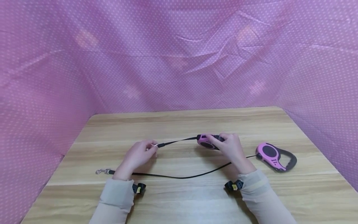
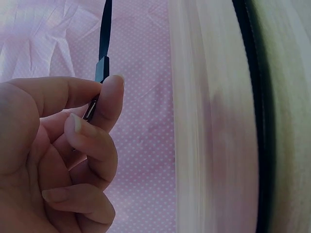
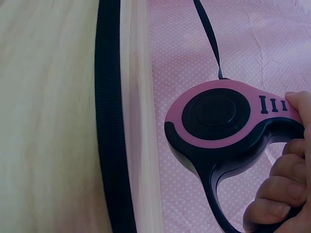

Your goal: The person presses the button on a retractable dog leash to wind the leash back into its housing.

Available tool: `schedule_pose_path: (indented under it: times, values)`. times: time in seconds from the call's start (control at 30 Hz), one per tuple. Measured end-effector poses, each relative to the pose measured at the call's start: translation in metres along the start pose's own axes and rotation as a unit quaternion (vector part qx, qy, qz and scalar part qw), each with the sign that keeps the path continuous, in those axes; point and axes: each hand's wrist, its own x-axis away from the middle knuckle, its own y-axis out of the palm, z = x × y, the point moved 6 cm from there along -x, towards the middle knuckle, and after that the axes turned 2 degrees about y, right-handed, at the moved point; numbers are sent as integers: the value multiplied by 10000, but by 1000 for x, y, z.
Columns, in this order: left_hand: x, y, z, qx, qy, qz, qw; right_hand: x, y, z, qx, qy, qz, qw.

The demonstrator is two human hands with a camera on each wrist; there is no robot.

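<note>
Clock positions taken from the middle of a pale wood-grain worktop [image 1: 181,205]: between nine and ten o'clock, the left hand [image 1: 139,153], pinching a small metal clip [image 2: 91,110] between thumb and forefinger, with the other fingers loosely bent; running from that clip towards two o'clock, a flat black strap [image 1: 179,141], nearly straight and slightly twisted, joined to a pink-and-black leash case [image 1: 206,142] at two, raised off the surface; between two and three, the right hand [image 1: 230,150], wrapped round the dark handle loop [image 3: 210,194], with its thumb against the pink shell; farther out at three, a second leash case [image 1: 269,153], flat on the worktop, with its handle towards four; from there, a second black strap [image 1: 179,178], sagging through six and passing beneath both wrists to a loose silver clip [image 1: 103,171] at nine; at eight, a left wrist camera [image 1: 137,188], and at four, a right wrist camera [image 1: 233,185]; beyond twelve, pink cloth [image 1: 179,81] with white dots
</note>
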Motion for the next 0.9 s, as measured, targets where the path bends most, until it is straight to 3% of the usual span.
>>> schedule_pose_path:
  times: [0.53, 0.9]
  values:
    - [1, -1, -4, 227, -301, 271, 9989, 0, 2, 0, -46, -18, 1, 10000]
    - [-2, -1, 1, 358, -260, 239, 9987, 1, 2, -5, 35, -143, 19, 9999]
